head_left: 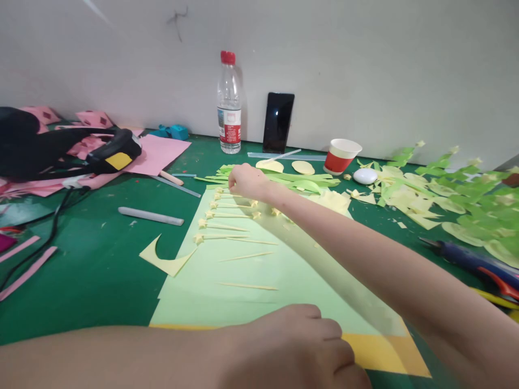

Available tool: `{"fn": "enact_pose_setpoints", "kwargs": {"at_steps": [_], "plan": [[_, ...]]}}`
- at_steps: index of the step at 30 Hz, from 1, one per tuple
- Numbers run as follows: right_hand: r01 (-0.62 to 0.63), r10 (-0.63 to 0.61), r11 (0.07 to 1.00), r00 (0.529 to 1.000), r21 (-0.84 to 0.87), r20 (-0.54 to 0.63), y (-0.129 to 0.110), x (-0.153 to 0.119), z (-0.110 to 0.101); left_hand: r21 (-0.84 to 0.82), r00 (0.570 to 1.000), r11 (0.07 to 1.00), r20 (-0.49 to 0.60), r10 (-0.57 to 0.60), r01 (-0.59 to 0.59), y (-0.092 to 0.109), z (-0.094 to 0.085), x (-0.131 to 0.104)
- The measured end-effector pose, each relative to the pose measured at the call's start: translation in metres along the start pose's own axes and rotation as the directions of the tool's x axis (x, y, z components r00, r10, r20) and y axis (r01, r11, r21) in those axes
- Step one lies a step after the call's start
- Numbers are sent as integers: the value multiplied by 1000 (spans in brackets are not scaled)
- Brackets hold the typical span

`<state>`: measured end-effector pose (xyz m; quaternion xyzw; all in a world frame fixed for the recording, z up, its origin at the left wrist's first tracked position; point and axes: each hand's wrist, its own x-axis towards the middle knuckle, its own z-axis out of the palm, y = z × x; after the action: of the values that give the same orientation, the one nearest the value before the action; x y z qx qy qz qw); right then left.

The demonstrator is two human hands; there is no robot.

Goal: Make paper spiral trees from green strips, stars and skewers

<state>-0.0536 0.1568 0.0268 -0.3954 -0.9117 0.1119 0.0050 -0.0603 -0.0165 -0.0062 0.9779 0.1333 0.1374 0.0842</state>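
The right hand (pixel 246 181) is reaching over the far part of the green sheet (pixel 243 313), its fingers bending down close together at the far end of a row of star sticks (pixel 198 239). Its fingertips are hiding from view, so I cannot tell whether they are pinching anything. The left hand (pixel 300 346) is hovering or resting over the near edge of the sheet, back upward and fingers curling under; I cannot tell whether it is holding something.

The star sticks are lying side by side on the sheet, their stars pointing left and their sticks running right. A few loose stars (pixel 257 215) are lying just right of the row, and 2 bare sticks (pixel 248 286) are lying apart on the nearer part. A yellow sheet (pixel 389 354) is showing beneath the near edge, and a curved scrap (pixel 172 266) is overlapping the left edge.

Beyond the right hand, green strips (pixel 320 179) are lying in a bundle on the tabletop (pixel 93 281). A bottle (pixel 230 108) is standing by the wall, a phone (pixel 279 123) is leaning beside it, and a cup (pixel 339 156) is standing to their right.
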Motion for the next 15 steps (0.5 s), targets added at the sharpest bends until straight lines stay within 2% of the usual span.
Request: {"fn": "enact_pose_setpoints", "kwargs": {"at_steps": [8, 12, 15], "plan": [[5, -5, 999, 1000, 44, -7, 3, -3, -6, 5, 1000, 1000, -13, 2, -2, 1, 2, 0], [6, -3, 999, 998, 53, -58, 8, -8, -13, -2, 1000, 1000, -19, 9, -9, 1, 1, 0], [9, -4, 999, 994, 47, -105, 14, -23, -23, -8, 1000, 1000, -13, 12, -12, 0, -1, 0]]}}
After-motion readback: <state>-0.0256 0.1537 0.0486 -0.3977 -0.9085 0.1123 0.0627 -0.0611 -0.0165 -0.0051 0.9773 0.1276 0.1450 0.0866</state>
